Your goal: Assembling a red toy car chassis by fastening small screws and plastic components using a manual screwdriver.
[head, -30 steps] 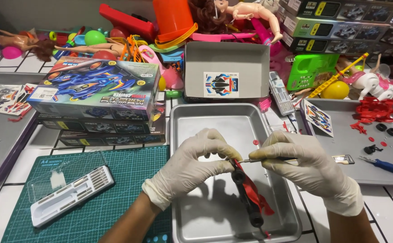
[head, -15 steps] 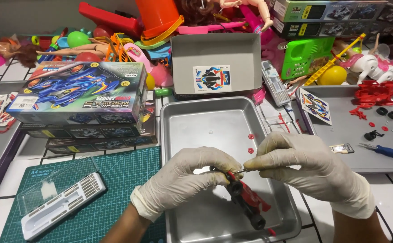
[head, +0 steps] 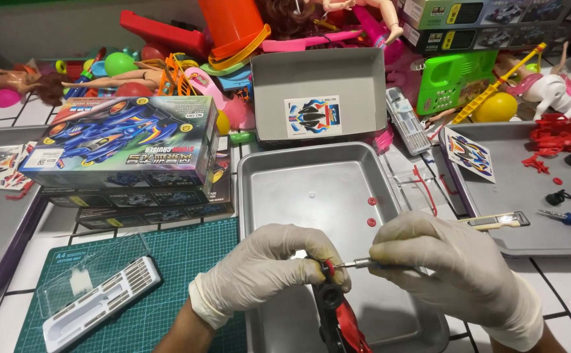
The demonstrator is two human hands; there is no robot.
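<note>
Both hands wear white gloves and work over a metal tray (head: 298, 183). My left hand (head: 269, 271) grips the front of a black and red toy car chassis (head: 337, 317), which hangs down toward the lower edge of the view. My right hand (head: 455, 274) holds a small screwdriver (head: 357, 264) level, its tip against a red part of the chassis beside my left fingers. Two small red round parts (head: 371, 211) lie on the tray floor just above my hands.
A green cutting mat (head: 187, 255) with a white bit case (head: 102, 302) lies at the left. Stacked model car boxes (head: 125, 147) stand behind it. An open grey box (head: 318, 95) sits beyond the tray. A second tray (head: 527, 196) at the right holds red parts, black wheels and tools. Toys crowd the back.
The view has shifted, so the hands sit lower in the frame. Both hands stay on the chassis and the screwdriver, close together, with the tip still at the red part.
</note>
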